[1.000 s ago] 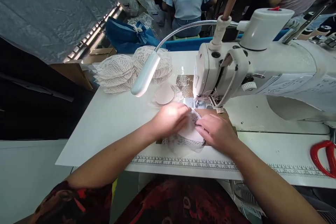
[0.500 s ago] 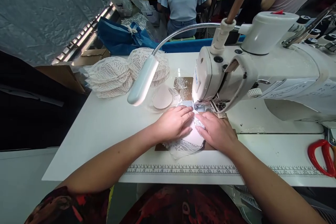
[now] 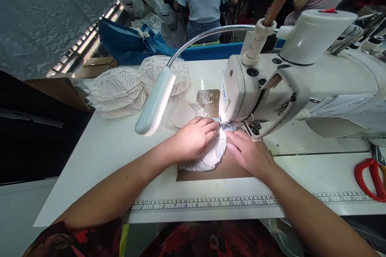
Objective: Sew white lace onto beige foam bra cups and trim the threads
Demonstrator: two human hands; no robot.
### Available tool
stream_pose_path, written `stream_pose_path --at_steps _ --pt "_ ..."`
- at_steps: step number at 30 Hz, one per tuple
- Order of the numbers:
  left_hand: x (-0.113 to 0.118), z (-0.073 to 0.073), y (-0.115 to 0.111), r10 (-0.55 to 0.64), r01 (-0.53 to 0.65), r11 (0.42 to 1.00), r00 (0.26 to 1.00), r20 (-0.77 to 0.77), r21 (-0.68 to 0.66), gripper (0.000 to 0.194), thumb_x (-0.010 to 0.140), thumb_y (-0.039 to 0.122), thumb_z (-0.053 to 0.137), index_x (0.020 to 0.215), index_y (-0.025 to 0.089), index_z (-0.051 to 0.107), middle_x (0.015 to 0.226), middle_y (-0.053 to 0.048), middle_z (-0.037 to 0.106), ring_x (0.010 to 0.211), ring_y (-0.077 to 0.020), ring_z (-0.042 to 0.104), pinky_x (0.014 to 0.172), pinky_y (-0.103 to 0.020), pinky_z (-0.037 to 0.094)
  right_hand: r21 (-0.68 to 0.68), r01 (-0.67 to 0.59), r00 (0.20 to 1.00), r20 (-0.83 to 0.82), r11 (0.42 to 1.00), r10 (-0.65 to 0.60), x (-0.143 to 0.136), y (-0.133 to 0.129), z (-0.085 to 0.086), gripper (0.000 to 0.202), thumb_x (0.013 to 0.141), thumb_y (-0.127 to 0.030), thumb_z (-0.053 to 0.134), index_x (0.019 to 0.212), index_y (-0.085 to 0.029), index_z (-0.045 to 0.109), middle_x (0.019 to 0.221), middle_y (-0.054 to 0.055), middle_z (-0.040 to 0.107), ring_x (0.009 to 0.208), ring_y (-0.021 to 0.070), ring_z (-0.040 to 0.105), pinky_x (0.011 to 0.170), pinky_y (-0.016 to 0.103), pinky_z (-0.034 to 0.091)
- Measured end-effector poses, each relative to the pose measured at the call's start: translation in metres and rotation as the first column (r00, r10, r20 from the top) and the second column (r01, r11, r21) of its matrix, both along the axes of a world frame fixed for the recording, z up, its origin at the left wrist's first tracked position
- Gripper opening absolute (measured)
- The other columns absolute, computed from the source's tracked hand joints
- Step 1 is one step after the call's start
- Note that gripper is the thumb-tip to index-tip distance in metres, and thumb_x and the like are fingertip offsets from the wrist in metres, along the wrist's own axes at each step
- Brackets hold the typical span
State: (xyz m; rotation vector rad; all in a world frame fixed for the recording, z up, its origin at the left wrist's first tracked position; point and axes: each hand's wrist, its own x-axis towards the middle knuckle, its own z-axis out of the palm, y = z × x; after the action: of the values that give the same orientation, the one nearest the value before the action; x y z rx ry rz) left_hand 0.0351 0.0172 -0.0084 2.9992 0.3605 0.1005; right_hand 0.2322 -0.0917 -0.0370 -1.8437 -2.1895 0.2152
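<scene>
"where are we working the lace piece [image 3: 217, 153]?"
"at the sewing machine [image 3: 239, 88]; our left hand [image 3: 194, 138] is covering it, its grip hidden from us."
"and our right hand [image 3: 253, 153]?"
"we're resting that open beside its edge, over the brown sheet [image 3: 226, 170]."

You wear a dark top [image 3: 241, 241] with irregular red patches; a small, dull ring-shaped mark [image 3: 214, 241] on its front, button or print unclear; left sleeve [image 3: 75, 241] short, same dark-and-red cloth, brownish mottling; left hand [image 3: 194, 138] and right hand [image 3: 250, 152] bare.
</scene>
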Motion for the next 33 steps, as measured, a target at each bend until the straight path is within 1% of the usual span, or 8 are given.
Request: stream_pose_path --at_steps 4,7,10,18,21,27,30,33 --pt "-0.003 -0.003 -0.009 -0.055 0.057 0.998 0.998 0.036 -0.041 0.036 0.093 0.025 0.046 0.122 0.009 0.060 0.129 -0.016 0.059 0.120 -0.0296 0.050 0.104 -0.047 0.037 0.025 0.020 0.997 -0.069 0.999 -0.018 0.004 0.000 -0.002 0.036 0.097 -0.025 0.037 0.118 -0.016 0.065 0.107 0.012 0.069 0.095 0.0242 0.064 0.078 0.035 0.051" --pt "-0.004 -0.007 -0.013 -0.053 0.056 0.994 0.998 0.041 -0.089 0.040 0.094 0.034 0.045 0.123 0.009 0.057 0.118 -0.015 0.063 0.115 -0.0291 0.052 0.106 -0.049 0.033 0.050 0.019 0.997 -0.082 0.999 -0.015 0.006 0.000 -0.003 0.035 0.095 -0.024 0.039 0.118 -0.021 0.065 0.105 0.010 0.070 0.095 0.0243 0.063 0.081 0.036 0.051" --pt "-0.003 -0.011 -0.013 -0.046 0.050 0.994 0.998 0.041 -0.100 0.036 0.095 0.035 0.044 0.118 0.011 0.060 0.110 -0.014 0.065 0.110 -0.0276 0.054 0.107 -0.049 0.032 0.062 0.019 0.997 -0.074 0.998 -0.014 0.005 0.000 -0.004 0.035 0.094 -0.024 0.042 0.120 -0.024 0.066 0.105 0.009 0.070 0.095 0.0249 0.062 0.080 0.036 0.050" --pt "-0.005 -0.015 -0.008 -0.030 0.040 0.991 0.997 0.076 -0.126 0.035 0.093 0.035 0.048 0.117 0.012 0.060 0.108 -0.015 0.062 0.106 -0.0277 0.056 0.105 -0.050 0.035 -0.149 0.004 1.000 0.003 0.989 -0.004 0.000 -0.002 -0.004 0.045 0.089 -0.015 0.042 0.127 -0.026 0.063 0.098 0.010 0.066 0.084 0.0219 0.059 0.059 0.028 0.042" --pt "-0.005 -0.016 -0.007 -0.027 0.041 0.990 0.995 0.099 -0.134 0.034 0.093 0.032 0.048 0.117 0.011 0.060 0.109 -0.015 0.061 0.104 -0.0273 0.056 0.101 -0.048 0.038 -0.163 0.005 1.000 0.023 0.987 -0.002 0.000 -0.002 -0.002 0.048 0.088 -0.012 0.043 0.130 -0.026 0.061 0.100 0.011 0.064 0.082 0.0208 0.057 0.055 0.026 0.038" --pt "-0.004 -0.018 -0.005 0.026 -0.014 0.996 0.990 0.139 -0.091 0.030 0.091 0.024 0.046 0.114 0.011 0.061 0.109 -0.014 0.061 0.099 -0.0256 0.056 0.098 -0.045 0.040 -0.169 0.041 0.998 0.051 0.985 -0.033 -0.004 0.004 0.004 0.047 0.090 -0.012 0.040 0.129 -0.028 0.061 0.090 0.008 0.061 0.076 0.0185 0.055 0.058 0.026 0.038" --pt "-0.003 -0.018 -0.005 0.044 -0.037 0.998 0.991 0.126 -0.053 0.032 0.092 0.024 0.046 0.116 0.011 0.061 0.109 -0.014 0.061 0.097 -0.0248 0.055 0.098 -0.045 0.039 -0.182 0.069 0.997 0.049 0.981 -0.061 -0.005 0.004 0.001 0.047 0.091 -0.014 0.040 0.131 -0.028 0.059 0.096 0.009 0.063 0.078 0.0194 0.056 0.059 0.027 0.040" --pt "-0.002 -0.017 -0.005 0.033 -0.032 0.999 0.996 0.086 -0.004 0.034 0.094 0.026 0.043 0.121 0.012 0.060 0.106 -0.013 0.061 0.094 -0.0249 0.054 0.098 -0.047 0.038 -0.118 0.090 0.996 0.035 0.989 -0.087 -0.003 0.001 -0.005 0.046 0.090 -0.016 0.042 0.131 -0.027 0.060 0.103 0.010 0.065 0.084 0.0218 0.059 0.063 0.029 0.045"
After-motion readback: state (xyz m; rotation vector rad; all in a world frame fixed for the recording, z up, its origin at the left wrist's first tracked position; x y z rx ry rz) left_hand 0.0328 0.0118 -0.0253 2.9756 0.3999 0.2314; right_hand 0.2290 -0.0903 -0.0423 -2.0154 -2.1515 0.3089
